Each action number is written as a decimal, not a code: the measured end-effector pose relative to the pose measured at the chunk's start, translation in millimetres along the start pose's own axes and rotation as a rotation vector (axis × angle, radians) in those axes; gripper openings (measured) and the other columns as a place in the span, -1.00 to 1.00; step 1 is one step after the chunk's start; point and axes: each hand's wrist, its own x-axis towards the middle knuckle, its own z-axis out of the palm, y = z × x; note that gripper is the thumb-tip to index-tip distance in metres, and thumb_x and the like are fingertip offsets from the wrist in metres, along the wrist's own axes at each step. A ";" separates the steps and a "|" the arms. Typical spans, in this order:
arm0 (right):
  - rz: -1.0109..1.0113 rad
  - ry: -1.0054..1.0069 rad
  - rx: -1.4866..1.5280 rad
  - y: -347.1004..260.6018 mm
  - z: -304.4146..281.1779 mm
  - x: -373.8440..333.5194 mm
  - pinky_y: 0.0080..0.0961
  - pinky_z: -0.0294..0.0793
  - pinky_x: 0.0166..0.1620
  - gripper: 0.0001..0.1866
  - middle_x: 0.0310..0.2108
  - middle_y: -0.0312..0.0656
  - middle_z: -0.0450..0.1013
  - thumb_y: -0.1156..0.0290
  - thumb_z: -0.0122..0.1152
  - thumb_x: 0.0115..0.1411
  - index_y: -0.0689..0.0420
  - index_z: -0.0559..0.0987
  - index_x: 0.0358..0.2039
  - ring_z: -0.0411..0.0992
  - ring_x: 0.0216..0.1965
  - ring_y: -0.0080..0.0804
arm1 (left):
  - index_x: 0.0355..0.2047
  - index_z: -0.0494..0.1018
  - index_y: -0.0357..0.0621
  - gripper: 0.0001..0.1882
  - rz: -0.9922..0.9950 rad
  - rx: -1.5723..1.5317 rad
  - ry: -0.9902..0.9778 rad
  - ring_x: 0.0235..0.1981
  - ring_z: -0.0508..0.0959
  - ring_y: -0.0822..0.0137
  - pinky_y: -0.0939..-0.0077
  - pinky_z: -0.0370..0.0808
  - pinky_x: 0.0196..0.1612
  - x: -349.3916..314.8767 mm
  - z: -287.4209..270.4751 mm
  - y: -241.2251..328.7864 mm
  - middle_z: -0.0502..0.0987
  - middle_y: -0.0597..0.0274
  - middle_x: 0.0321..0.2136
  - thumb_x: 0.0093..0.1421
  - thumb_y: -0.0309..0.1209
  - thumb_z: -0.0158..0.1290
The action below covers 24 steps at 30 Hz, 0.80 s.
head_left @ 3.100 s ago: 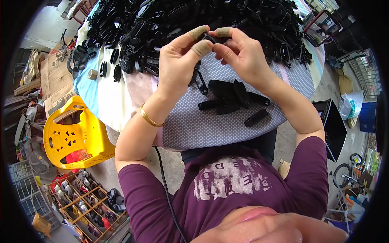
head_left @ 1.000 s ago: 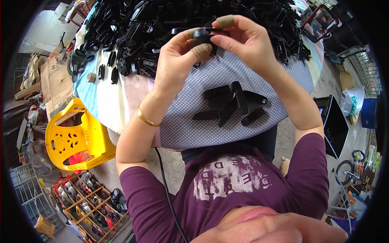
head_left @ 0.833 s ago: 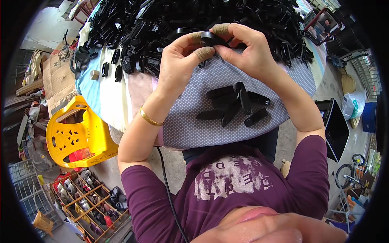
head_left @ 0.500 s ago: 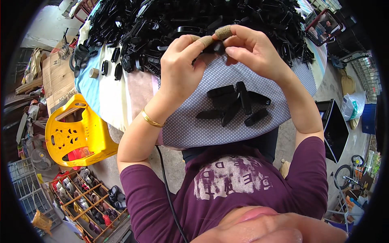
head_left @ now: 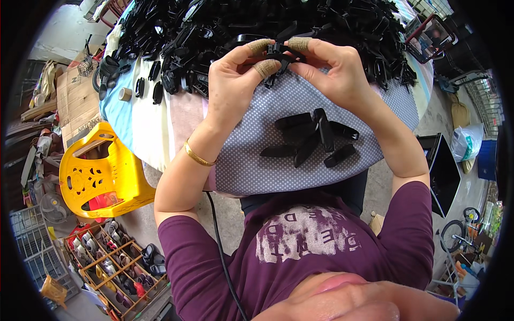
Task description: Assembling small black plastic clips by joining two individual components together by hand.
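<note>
Between my two hands, over the far part of the dotted cloth (head_left: 241, 166), is a small black plastic clip-like piece (head_left: 277, 49). My left hand (head_left: 233, 80) pinches its left side, with tan tape wrapped on the thumb and a finger. My right hand (head_left: 340, 72) grips the right side between thumb and taped forefinger. The piece's exact kind is unclear, as fingers cover part of it. Nearer me, several loose black elongated pieces (head_left: 308, 142) lie in a small group on the cloth. Just beyond my hands spreads a large heap of similar black pieces (head_left: 182, 43).
A roll of tape (head_left: 125, 94) sits at the table's left. Beside the table stand a yellow plastic chair (head_left: 115, 182) and a wooden shoe rack (head_left: 115, 273). A black flat panel (head_left: 441, 174) leans at the right. A dark cable (head_left: 217, 235) hangs near my left arm.
My left thumb and fingers have spread apart and turned around the black piece, which now shows more between both hands. The loose group on the cloth stays the same.
</note>
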 end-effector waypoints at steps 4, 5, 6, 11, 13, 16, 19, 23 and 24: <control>-0.088 0.003 -0.200 0.6 1.9 -2.2 -0.60 0.52 -0.19 -0.63 -0.21 -0.05 0.51 0.61 0.23 0.03 0.31 0.49 -0.09 0.50 -0.24 -0.48 | -0.10 0.45 -0.30 -0.62 -0.034 -0.001 0.007 -0.31 0.56 0.49 0.71 0.50 -0.21 0.8 -0.1 -1.6 0.58 0.19 -0.31 0.02 -0.62 0.15; -0.103 0.005 -0.269 1.6 2.6 -2.7 -0.61 0.53 -0.22 -0.63 -0.22 -0.03 0.51 0.62 0.24 0.01 0.31 0.49 -0.10 0.51 -0.26 -0.48 | -0.09 0.45 -0.30 -0.63 -0.048 -0.003 0.015 -0.30 0.55 0.50 0.72 0.50 -0.21 0.2 0.7 -1.7 0.57 0.19 -0.30 0.03 -0.62 0.14; -0.103 0.006 -0.269 2.3 4.0 -2.8 -0.61 0.53 -0.22 -0.63 -0.22 -0.03 0.51 0.62 0.24 0.01 0.31 0.49 -0.10 0.51 -0.26 -0.48 | -0.08 0.44 -0.30 -0.63 -0.062 -0.005 0.022 -0.30 0.54 0.51 0.72 0.49 -0.21 -0.6 2.0 -1.2 0.57 0.19 -0.29 0.04 -0.61 0.14; -0.341 0.139 -0.394 1.5 12.6 -1.0 -0.65 0.53 -0.29 -0.70 -0.33 -0.15 0.51 0.53 0.31 -0.01 0.32 0.51 -0.24 0.50 -0.33 -0.53 | -0.09 0.45 -0.30 -0.67 -0.074 -0.210 -0.002 -0.26 0.51 0.53 0.71 0.46 -0.16 -1.2 8.4 0.8 0.56 0.18 -0.26 0.10 -0.58 0.10; -0.135 0.123 -0.280 0.1 12.1 1.3 -0.67 0.52 -0.29 -0.72 -0.34 -0.19 0.50 0.49 0.32 0.00 0.30 0.51 -0.27 0.49 -0.35 -0.55 | -0.09 0.45 -0.30 -0.68 -0.076 -0.262 -0.015 -0.25 0.50 0.53 0.70 0.45 -0.14 -0.1 5.4 1.5 0.55 0.18 -0.25 0.11 -0.57 0.09; 0.135 0.016 -0.042 1.7 7.8 3.5 -0.71 0.48 -0.33 -0.70 -0.40 -0.28 0.49 0.40 0.32 0.03 0.26 0.52 -0.24 0.46 -0.42 -0.60 | -0.11 0.47 -0.29 -0.71 0.012 -0.198 -0.099 -0.25 0.50 0.53 0.69 0.45 -0.14 0.3 0.1 1.1 0.55 0.22 -0.26 0.11 -0.59 0.08; 0.002 -0.143 -0.214 2.1 6.3 -0.9 -0.68 0.40 -0.43 -0.65 -0.51 -0.19 0.49 0.40 0.32 0.02 0.29 0.53 -0.18 0.42 -0.48 -0.62 | -0.18 0.52 -0.24 -0.76 0.084 -0.058 -0.135 -0.30 0.50 0.53 0.71 0.47 -0.20 -1.3 -1.8 2.6 0.54 0.29 -0.31 0.10 -0.59 0.09; -0.170 -0.052 -0.290 3.5 12.3 -5.6 -0.66 0.41 -0.44 -0.68 -0.53 -0.16 0.48 0.45 0.32 0.00 0.27 0.54 -0.21 0.45 -0.51 -0.50 | -0.19 0.51 -0.26 -0.76 0.129 -0.056 -0.154 -0.31 0.50 0.53 0.71 0.48 -0.23 -2.8 -5.6 3.0 0.54 0.29 -0.32 0.10 -0.58 0.09; -0.172 -0.054 -0.290 4.6 8.4 -2.9 -0.66 0.41 -0.44 -0.68 -0.53 -0.16 0.48 0.45 0.32 0.00 0.27 0.54 -0.21 0.45 -0.51 -0.50 | -0.19 0.52 -0.25 -0.75 0.093 0.005 -0.179 -0.32 0.50 0.53 0.69 0.48 -0.25 -1.7 -6.6 4.8 0.54 0.28 -0.34 0.08 -0.56 0.12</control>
